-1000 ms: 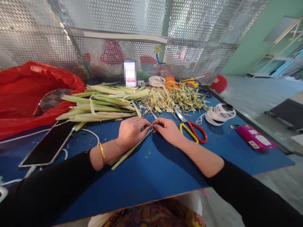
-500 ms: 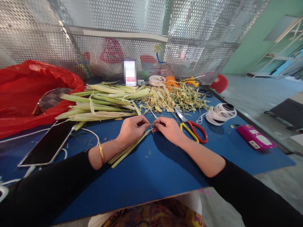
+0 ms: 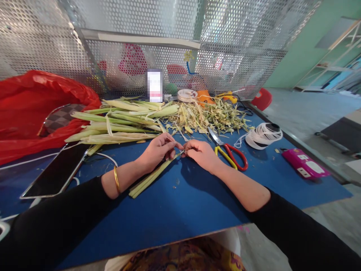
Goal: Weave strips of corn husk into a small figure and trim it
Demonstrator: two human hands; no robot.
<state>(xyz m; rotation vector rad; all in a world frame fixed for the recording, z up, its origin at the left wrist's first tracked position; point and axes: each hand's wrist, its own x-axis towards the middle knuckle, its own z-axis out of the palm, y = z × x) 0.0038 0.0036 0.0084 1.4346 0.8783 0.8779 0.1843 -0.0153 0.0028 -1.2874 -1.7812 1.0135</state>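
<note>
A narrow bundle of pale green husk strips [image 3: 149, 182] slants across the blue table, its tip between my two hands. Thin white string shows at that tip [image 3: 180, 152]. My left hand [image 3: 158, 151] is closed above the bundle, index finger reaching to the string and thumb pressed against it; the exact grip is partly hidden. My right hand [image 3: 200, 155] pinches the string at the tip, its other fingers curled under. Red-and-yellow-handled scissors [image 3: 229, 152] lie just right of my right hand.
Behind my hands lie a pile of corn husks [image 3: 121, 120] and dry scraps [image 3: 208, 116]. A string spool [image 3: 263, 136] and pink packet [image 3: 306, 163] sit right. A phone [image 3: 56, 173] with white cable and a red bag [image 3: 25, 113] are left. Perforated metal [image 3: 141, 22] stands behind.
My left hand has rolled and lifted slightly, its index finger now stretched toward the right hand. My right hand stays at the tip, and more of the bundle shows.
</note>
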